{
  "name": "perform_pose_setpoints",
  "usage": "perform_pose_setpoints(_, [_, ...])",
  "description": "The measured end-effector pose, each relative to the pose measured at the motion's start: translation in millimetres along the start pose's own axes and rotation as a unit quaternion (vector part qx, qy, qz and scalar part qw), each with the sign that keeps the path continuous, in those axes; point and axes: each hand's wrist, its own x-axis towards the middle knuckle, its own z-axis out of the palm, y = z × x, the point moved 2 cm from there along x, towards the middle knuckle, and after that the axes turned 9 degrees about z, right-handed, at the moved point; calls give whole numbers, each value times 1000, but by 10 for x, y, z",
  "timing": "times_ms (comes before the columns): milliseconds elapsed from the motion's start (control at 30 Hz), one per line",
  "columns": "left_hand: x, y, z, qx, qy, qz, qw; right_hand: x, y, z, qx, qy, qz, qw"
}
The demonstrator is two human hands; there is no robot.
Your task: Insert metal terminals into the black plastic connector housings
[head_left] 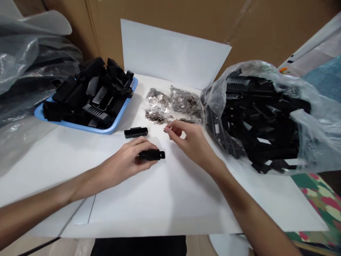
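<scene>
My left hand is closed around a black plastic part, a long narrow piece whose right end sticks out past the fingers. Just beyond it, a similar black plastic housing lies on the white table surface. My right hand pinches a tiny dark piece between thumb and forefinger; it looks like one of the small metal pieces nearby. Those small metal pieces lie in a loose pile right behind the right fingertips.
A blue tray heaped with black plastic parts stands at the left, beside a large clear bag. Clear bags of metal pieces sit at the back. On the right bulges a plastic bag of black parts. A white board leans behind.
</scene>
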Motion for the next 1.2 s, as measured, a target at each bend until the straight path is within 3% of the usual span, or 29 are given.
perform_pose_setpoints(100, [-38, 5, -37, 22, 45, -19, 999, -42, -51, -65, 131, -58, 72, 987])
perform_pose_setpoints(200, [-72, -8, -76, 23, 64, -49, 996, -60, -74, -35, 198, -76, 107, 971])
perform_pose_setpoints(367, [-89, -45, -69, 43, 88, -43, 994, -56, -2, 56, 135, -73, 111, 982])
perform_pose_setpoints(533, [-83, -18, -42, 64, 91, 9, 994, -24, 165, 43, 67, -76, 121, 987])
perform_pose_setpoints(800, [-83, 1, -65, 75, 80, 51, 993, 58, 264, 155, 121, -101, 25, 987])
perform_pose_setpoints(1000, [-72, -5, -57, 35, 46, 8, 998, 104, 366, 192, 190, -76, 63, 977])
perform_pose_setpoints(1100, [-64, -23, -54, 29, 47, 5, 998, 113, 385, 203, 232, -94, 99, 963])
perform_pose_setpoints(1200, [-48, -38, -53, 39, 46, 8, 998, 115, 389, 219, 220, -94, 106, 965])
